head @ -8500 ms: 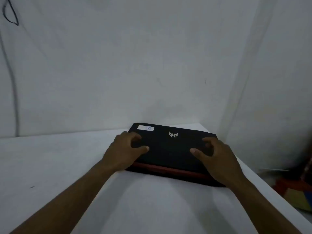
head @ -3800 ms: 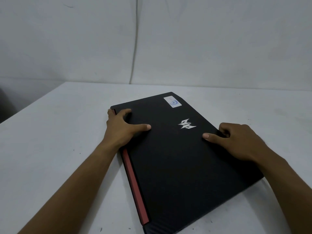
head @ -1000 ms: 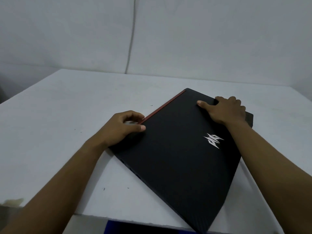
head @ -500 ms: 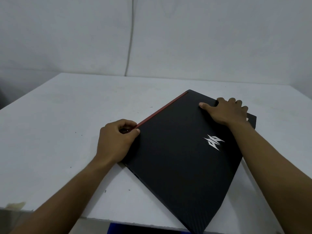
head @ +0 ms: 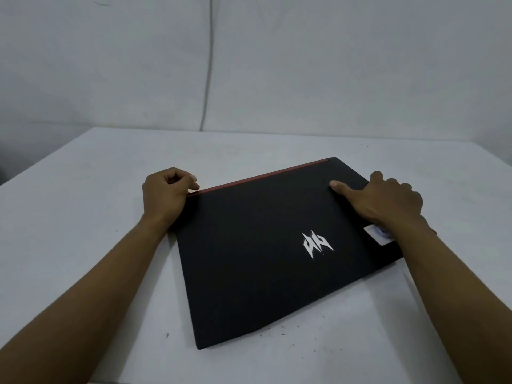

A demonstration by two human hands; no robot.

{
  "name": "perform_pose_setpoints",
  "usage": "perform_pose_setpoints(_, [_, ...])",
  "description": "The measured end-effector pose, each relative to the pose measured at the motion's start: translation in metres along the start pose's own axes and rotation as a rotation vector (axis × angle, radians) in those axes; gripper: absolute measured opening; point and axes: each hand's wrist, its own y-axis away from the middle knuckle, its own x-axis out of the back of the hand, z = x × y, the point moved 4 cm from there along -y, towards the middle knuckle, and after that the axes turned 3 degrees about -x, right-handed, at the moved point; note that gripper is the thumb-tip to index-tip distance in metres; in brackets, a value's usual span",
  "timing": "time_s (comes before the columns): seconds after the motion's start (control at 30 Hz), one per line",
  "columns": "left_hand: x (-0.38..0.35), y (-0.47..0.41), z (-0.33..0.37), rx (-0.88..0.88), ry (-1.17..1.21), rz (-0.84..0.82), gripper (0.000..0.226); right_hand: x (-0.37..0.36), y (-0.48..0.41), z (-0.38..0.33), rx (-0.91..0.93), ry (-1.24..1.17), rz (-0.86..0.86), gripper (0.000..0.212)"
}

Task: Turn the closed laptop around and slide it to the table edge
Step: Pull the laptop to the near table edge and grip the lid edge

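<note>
**Laptop nearly squared up, near edge next**

Head view: The closed laptop (head: pixel 266 250) lies flat on the white table (head: pixel 83 217), lid up, its red strip (head: pixel 260 177) along the far side and the logo (head: pixel 317 243) in the right half of the lid. Half a second ago it sat as a diamond, one corner pointing at the person and seeming to reach the near table edge; now it has swung round so its long sides run almost across the view, with only a slight skew left, the right end sitting farther away than the left. The near left corner lies close to the near table edge but short of it.

The left hand (head: pixel 166 194) is curled at the far-left corner, fingers folded in and thumb touching the end of the red strip; it presses or hooks that corner rather than enclosing it. The right hand (head: pixel 388 202) lies spread over the far-right corner, thumb flat on the lid, fingers draped over the right side, its wrist partly covering a white sticker (head: pixel 378 234). Neither hand lifts the laptop.

The turn looks essentially done. What seems left is a small straightening and a pull toward the person until the front side meets the near edge, without letting it overhang.
</note>
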Motion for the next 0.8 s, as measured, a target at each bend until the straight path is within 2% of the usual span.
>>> perform_pose_setpoints(0.17, [0.001,0.01,-0.009,0.071,0.032,0.079,0.017,0.003,0.017,0.021,-0.014,-0.028,-0.035,0.109])
perform_pose_setpoints(0.3, [0.006,0.01,-0.013,0.05,0.027,-0.004,0.013,0.008,0.028,0.023,-0.021,-0.048,-0.078,0.102])
perform_pose_setpoints(0.4, [0.006,0.015,-0.01,-0.004,0.031,-0.106,0.013,0.009,0.037,0.033,-0.024,-0.076,-0.174,0.1])
perform_pose_setpoints(0.6, [0.007,0.016,-0.01,-0.042,0.048,-0.192,0.017,0.011,0.037,0.045,-0.013,-0.081,-0.279,0.104])
perform_pose_setpoints(0.7, [0.005,0.015,-0.01,-0.053,0.022,-0.222,0.018,0.012,0.029,0.045,0.02,-0.121,-0.282,0.094])
perform_pose_setpoints(0.8, [0.003,0.015,-0.009,-0.051,0.01,-0.261,0.021,0.012,0.014,0.04,0.113,-0.231,-0.277,0.075])
